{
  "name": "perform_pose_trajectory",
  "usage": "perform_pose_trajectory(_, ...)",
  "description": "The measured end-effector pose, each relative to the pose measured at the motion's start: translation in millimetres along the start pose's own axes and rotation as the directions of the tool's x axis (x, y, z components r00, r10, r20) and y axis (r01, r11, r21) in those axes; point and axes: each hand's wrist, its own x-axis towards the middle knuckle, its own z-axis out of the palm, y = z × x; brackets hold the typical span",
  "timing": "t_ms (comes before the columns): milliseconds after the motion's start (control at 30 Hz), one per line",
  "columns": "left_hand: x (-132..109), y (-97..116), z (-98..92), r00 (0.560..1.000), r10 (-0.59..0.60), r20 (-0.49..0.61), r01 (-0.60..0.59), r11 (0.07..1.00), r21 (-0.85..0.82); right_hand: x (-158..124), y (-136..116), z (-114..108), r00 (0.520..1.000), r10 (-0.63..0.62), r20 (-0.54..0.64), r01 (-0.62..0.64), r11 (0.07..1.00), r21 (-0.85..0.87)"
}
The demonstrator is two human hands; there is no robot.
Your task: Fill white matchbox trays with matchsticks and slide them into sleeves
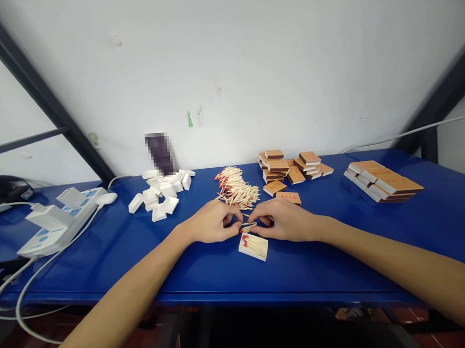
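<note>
Between my left hand (215,222) and my right hand (286,222) lies a small bunch of matches (248,227), red heads toward the left. The fingertips of both hands are closed at its two ends. Just below the bunch, a white matchbox tray (261,255) rests on the table with several matches (256,243) in it, their heads also at the left. Behind my hands spreads a loose pile of matches (237,187). An orange matchbox sleeve (289,197) lies partly behind my right hand.
White empty trays (167,189) are heaped at the back left, beside a pixelated dark object (161,153). Matchboxes (277,166) are piled at the back, and more are stacked (386,177) at the right. A power strip (62,226) with cables occupies the left of the blue table (207,275).
</note>
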Motion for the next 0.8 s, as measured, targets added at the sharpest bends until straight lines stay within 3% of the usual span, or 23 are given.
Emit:
perform_pose_trajectory(133, -3.2, 4.4, -3.7, 1.000, -0.003, -0.009, 0.002, 0.998, -0.061, -0.2, -0.9, -0.2, 0.999, -0.026, -0.023, 0.025, 0.998, -0.050)
perform_pose_trajectory(300, -2.4, 8.5, -0.7, 0.997, 0.029, 0.065, -0.017, 0.984, -0.176, 0.6, -0.7, 1.1, 1.000, -0.017, -0.022, 0.016, 0.999, -0.049)
perform_pose_trajectory(600, -3.8, 10.6, 0.7, 0.993, 0.041, 0.107, -0.017, 0.976, -0.215, 0.9, -2.1, -1.1, 0.999, 0.039, 0.029, -0.040, 0.999, 0.022)
perform_pose_trajectory(700, -3.1, 8.4, 1.2, 0.997, 0.041, 0.058, -0.030, 0.982, -0.189, 0.0, -4.6, -3.2, 0.999, 0.038, 0.032, -0.039, 0.999, 0.025)
perform_pose_trajectory(800, -1.4, 3.3, 0.0, 0.997, 0.011, -0.070, -0.012, 1.000, -0.025, -0.9, -6.5, -3.8, 1.000, 0.024, 0.008, -0.024, 1.000, 0.001)
